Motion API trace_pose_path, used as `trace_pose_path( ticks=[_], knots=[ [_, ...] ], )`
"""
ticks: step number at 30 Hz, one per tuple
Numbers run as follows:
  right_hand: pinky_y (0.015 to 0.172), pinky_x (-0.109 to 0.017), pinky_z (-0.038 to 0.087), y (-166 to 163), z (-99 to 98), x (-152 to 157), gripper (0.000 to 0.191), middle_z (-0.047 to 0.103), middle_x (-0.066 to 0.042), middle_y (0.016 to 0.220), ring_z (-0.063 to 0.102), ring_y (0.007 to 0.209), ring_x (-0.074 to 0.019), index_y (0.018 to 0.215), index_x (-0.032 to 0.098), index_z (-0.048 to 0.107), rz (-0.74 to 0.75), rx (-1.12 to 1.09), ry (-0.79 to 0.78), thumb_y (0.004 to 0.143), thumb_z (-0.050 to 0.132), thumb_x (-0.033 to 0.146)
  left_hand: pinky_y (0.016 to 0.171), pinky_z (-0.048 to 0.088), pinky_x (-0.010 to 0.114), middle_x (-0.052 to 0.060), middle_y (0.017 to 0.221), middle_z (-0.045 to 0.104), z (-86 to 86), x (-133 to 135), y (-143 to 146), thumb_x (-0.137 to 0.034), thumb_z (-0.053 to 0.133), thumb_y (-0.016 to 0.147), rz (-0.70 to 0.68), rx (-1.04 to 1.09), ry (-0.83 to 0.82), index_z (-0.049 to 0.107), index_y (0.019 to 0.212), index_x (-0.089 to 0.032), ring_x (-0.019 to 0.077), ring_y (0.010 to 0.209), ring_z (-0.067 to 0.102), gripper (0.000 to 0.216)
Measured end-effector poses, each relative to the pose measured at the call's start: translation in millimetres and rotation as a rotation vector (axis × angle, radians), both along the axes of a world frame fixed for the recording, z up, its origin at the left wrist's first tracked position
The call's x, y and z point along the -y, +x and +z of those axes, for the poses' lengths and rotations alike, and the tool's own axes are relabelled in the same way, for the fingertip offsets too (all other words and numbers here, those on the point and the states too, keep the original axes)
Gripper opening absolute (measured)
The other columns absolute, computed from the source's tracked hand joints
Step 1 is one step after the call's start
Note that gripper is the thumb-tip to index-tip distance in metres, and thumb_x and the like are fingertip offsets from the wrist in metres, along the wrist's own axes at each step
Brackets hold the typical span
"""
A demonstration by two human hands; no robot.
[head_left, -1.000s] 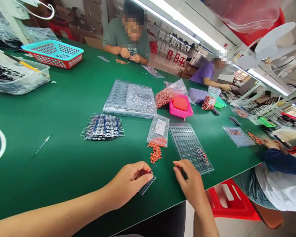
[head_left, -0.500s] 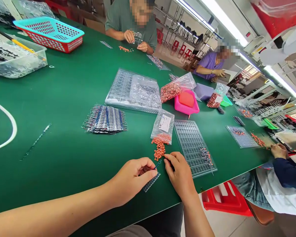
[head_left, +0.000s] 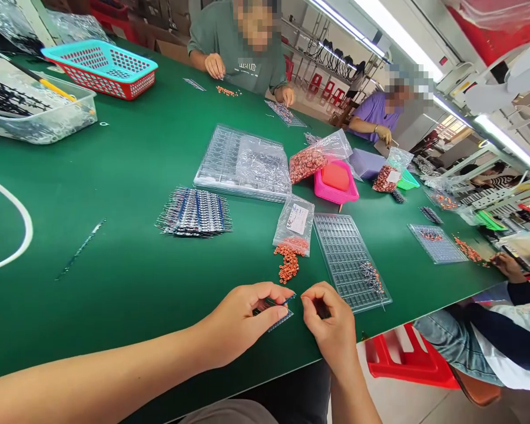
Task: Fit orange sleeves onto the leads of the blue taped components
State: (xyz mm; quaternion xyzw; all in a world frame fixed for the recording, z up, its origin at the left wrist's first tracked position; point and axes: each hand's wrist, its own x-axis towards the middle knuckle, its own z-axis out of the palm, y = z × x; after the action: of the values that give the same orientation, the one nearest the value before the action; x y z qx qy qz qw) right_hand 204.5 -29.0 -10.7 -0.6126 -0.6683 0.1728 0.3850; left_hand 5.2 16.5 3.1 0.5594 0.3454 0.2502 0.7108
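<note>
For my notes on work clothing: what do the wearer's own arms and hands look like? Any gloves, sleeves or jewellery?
Both are bare. The left hand and right hand wear no gloves and no visible ring. The left forearm and right forearm show no sleeve, watch or bracelet within the frame.

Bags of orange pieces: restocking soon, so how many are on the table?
3: a labelled bag by the loose orange pile, a second bag left of the pink tray, a third bag near the purple box. More may be hidden.
</note>
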Motion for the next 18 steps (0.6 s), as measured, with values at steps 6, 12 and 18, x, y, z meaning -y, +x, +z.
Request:
trace_pose_path(
  ticks=[6,12,18],
  knots=[
    [0.051,-0.021,0.047,-17,-0.5,16,0.012,0.061,0.001,0.075,0.058,0.062,-0.0115,0.083,0.022,0.063,-0.017,-0.130,0.136,0.092,0.058,0.016,0.107,0.046,0.039,0.008,0.117,0.075,3.8,11,-1,-0.027,0.060,0.091,-0.025,0.083,0.002,0.061,0.085,-0.020,0.0249,0.127,0.060,0.010],
    [0.061,-0.025,0.054,-21,-12.7,20,0.018,0.067,-0.002,0.084,0.066,0.073,-0.0146,0.098,0.024,0.066,-0.060,0.035,0.291,0.092,0.059,0.009,0.110,0.047,0.038,0.009,0.117,0.075,-1.0,15,0,-0.029,0.061,0.091,0.008,0.154,-0.086,0.061,0.085,-0.020,0.0255,0.134,0.056,0.010],
    [0.063,-0.028,0.055,-20,-15.8,23,0.025,0.070,-0.003,0.085,0.068,0.074,-0.0162,0.106,0.024,0.064,-0.063,0.052,0.339,0.091,0.059,0.005,0.111,0.047,0.039,0.007,0.122,0.075,-2.3,17,1,-0.029,0.063,0.091,-0.001,0.165,-0.112,0.062,0.087,-0.021,0.0250,0.130,0.060,0.009]
  ],
)
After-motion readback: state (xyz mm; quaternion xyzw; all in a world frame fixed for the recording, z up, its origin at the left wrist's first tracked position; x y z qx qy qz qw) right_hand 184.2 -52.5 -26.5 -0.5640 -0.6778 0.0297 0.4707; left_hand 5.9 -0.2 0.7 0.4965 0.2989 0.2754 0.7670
